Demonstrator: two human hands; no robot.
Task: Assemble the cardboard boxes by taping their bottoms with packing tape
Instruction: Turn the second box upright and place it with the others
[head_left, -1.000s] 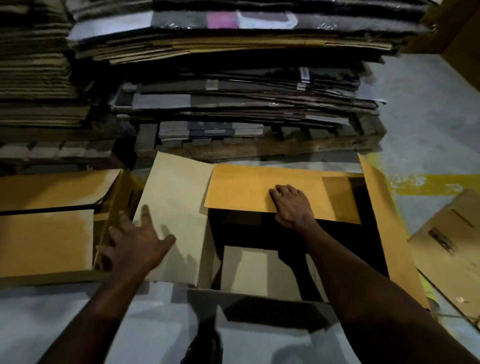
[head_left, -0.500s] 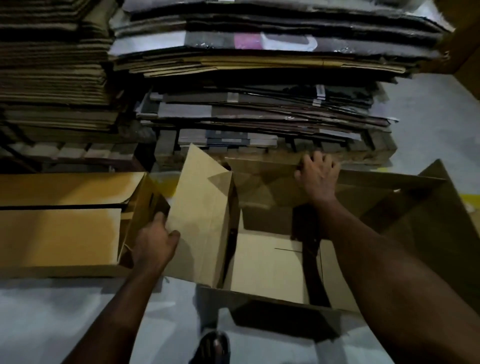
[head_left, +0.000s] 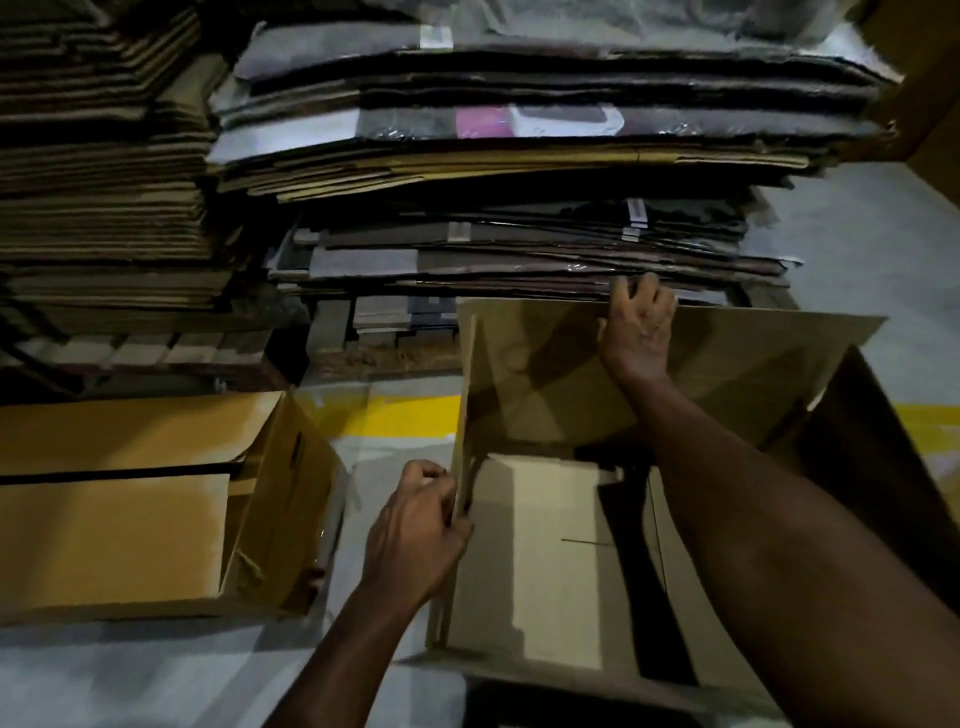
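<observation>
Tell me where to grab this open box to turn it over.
Grip the open box by its upright flaps: left flap from the left, far flap over its top edge. Both are thin free edges fingers can curl round.

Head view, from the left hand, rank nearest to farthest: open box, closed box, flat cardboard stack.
1. Open box: the left hand grips its left flap.
2. Closed box: on the floor, to the hand's left.
3. Flat cardboard stack: at the back, beyond both boxes.
</observation>
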